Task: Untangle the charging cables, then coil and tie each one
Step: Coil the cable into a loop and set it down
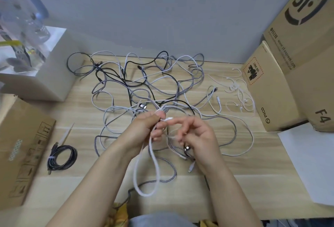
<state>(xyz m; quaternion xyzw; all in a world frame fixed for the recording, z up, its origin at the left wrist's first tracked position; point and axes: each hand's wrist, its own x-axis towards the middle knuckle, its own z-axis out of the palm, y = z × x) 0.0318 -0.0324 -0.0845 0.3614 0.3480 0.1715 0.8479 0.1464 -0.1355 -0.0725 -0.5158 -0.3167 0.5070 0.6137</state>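
A tangle of white, grey and black charging cables (144, 82) sprawls over the wooden table (90, 187). My left hand (146, 127) grips a white cable (153, 163) whose loops hang down toward me. My right hand (197, 136) pinches the white cable's end just right of the left hand, with more cable caught under its curled fingers. A black cable (62, 157) lies coiled and tied at the left, and a loose white tie (66, 134) lies above it. Several white zip ties (238, 91) are scattered at the right.
A flat cardboard box (21, 154) lies at the left edge and a white box (45, 74) stands behind it. Two large cardboard boxes (282, 82) stand at the right, with a white sheet (310, 163) in front of them. A grey wall rises behind the table.
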